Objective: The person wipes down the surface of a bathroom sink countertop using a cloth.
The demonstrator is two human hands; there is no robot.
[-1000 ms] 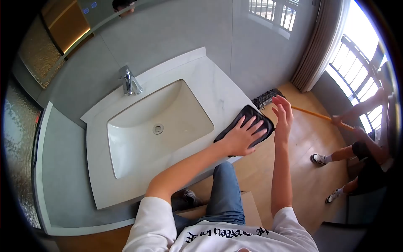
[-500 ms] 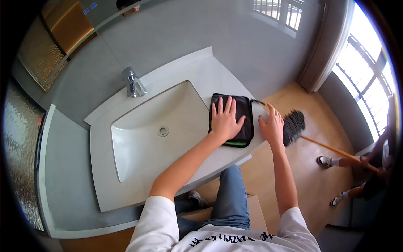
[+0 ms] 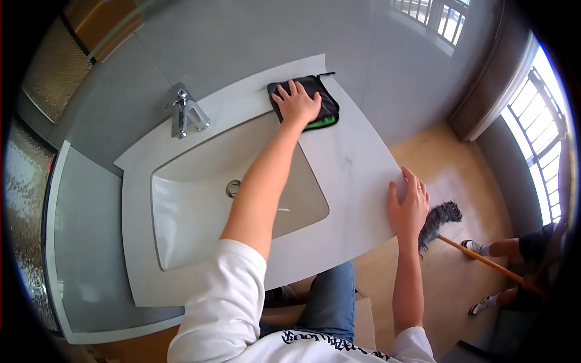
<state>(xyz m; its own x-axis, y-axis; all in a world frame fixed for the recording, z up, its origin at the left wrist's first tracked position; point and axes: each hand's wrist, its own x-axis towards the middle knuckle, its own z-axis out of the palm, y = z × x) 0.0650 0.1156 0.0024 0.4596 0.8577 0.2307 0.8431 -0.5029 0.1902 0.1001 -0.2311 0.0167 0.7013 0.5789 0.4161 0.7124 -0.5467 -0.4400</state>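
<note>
Head view: left fingers (image 3: 293,88) splayed on black pad (image 3: 327,109) beside sink (image 3: 187,196); right fingers (image 3: 411,176) curved, empty.

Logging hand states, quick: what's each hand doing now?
Left hand: open, flat on the black pouch.
Right hand: open, empty, by the countertop edge.

Black blackletter-style lettering (image 3: 330,341) runs in a line across the chest of the wearer's white T-shirt (image 3: 221,296). Line slants down toward the lower frame edge, distorted by fabric folds; individual words not reliably legible. No other readable markings.
</note>
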